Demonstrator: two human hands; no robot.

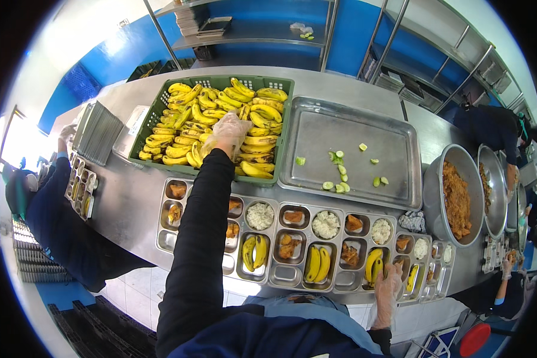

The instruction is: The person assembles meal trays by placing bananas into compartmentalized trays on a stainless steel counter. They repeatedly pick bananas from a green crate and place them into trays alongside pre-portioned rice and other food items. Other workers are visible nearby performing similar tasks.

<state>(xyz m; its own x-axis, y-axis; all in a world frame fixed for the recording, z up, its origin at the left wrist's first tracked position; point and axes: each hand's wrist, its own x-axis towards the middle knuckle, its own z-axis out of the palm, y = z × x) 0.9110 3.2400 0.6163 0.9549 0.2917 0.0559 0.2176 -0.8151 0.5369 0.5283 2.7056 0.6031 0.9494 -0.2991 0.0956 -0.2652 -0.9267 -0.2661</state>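
Observation:
My left hand (228, 132), in a clear plastic glove, reaches onto the bananas (188, 132) piled in a green crate (155, 113). Its fingers are bent down among the fruit, and the glove and my wrist hide whether they grip one. My gloved right hand (388, 289) is at the near edge of a steel compartment tray (364, 286), fingers apart, beside the bananas (374, 265) in it. Along the table's near edge stand several such trays, with rice (326, 225), fried orange-brown pieces (289, 246) and bananas (318, 264). My left forearm covers part of one tray.
Right of the crate lies a large steel pan (355, 107) with cut green slices (340, 170). Big metal bowls (438, 179) of brown food stand farther right. Stacked trays (98, 134) and a co-worker (59, 221) are at left; other people work at right.

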